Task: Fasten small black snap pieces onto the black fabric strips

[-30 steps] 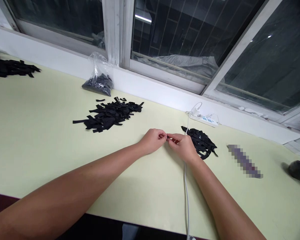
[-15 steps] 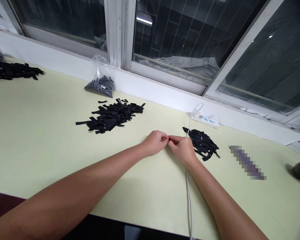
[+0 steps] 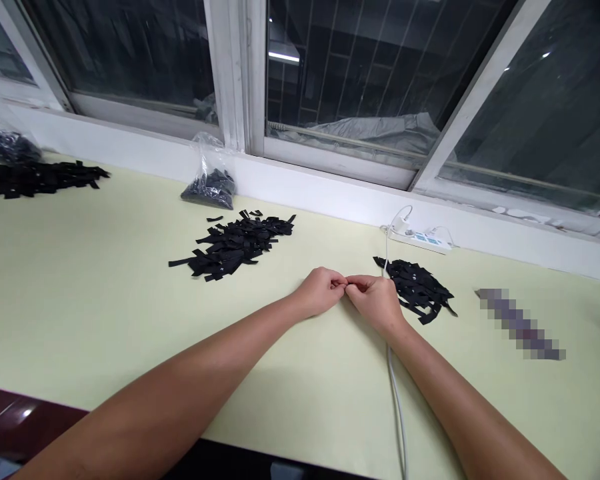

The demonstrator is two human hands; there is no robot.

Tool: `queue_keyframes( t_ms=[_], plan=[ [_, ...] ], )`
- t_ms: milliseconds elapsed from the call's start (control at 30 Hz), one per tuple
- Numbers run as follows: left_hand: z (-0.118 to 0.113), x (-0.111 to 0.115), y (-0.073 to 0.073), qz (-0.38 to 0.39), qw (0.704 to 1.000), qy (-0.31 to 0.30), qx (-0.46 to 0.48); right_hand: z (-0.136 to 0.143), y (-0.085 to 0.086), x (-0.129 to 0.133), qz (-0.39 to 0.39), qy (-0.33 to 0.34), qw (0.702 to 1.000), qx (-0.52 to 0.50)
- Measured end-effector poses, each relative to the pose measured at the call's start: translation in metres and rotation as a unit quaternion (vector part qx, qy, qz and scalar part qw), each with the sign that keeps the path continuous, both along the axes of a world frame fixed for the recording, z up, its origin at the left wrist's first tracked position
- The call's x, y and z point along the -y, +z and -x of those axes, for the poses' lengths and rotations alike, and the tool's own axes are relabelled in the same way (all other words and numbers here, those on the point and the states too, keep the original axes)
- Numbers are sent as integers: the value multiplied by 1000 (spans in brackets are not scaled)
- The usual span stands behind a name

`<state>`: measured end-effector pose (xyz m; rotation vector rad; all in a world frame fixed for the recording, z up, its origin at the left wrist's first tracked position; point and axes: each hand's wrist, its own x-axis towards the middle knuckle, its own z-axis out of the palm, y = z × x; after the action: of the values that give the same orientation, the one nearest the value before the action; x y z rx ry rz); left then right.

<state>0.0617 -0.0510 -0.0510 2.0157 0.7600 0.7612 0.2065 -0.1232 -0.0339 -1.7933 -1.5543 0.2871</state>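
My left hand [image 3: 321, 291] and my right hand [image 3: 377, 301] meet fingertip to fingertip above the pale yellow table [image 3: 300, 393]. Both are pinched closed around something small and dark that is mostly hidden by the fingers. Just beyond my right hand lies a pile of black strips [image 3: 417, 287] with small shiny dots on it. A larger heap of black strips [image 3: 237, 243] spreads out to the left of my hands. A white cable [image 3: 394, 393] passes under my right wrist.
Against the white ledge [image 3: 305, 180] stand a clear bag of dark pieces [image 3: 211, 187] and a white power strip [image 3: 423, 240]. More black strips [image 3: 40, 179] and another bag [image 3: 7, 145] are at far left. A pixelated object [image 3: 523, 325] lies at right.
The view has shifted, so the table items appear farther right and slightly lower at the left. My hands stay pinched together, and the dark bit between them shows less.
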Motion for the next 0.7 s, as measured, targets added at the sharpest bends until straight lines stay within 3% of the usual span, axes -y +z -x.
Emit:
queue_keyframes(
  t_ms=[200, 467, 600, 700],
  plan=[
    [1, 1, 2, 18, 1000, 16, -8, -2, -1, -1, -12, 18, 999, 23],
    [3, -5, 5, 103, 994, 20, 24, -8, -1, -2, -21, 65, 998, 7],
    [2, -10, 3, 133, 989, 20, 57, -14, 9, 0, -10, 38, 999, -8],
    [2, -11, 2, 160, 984, 31, 73, -20, 13, 4, 30, 30, 998, 50]
  ],
)
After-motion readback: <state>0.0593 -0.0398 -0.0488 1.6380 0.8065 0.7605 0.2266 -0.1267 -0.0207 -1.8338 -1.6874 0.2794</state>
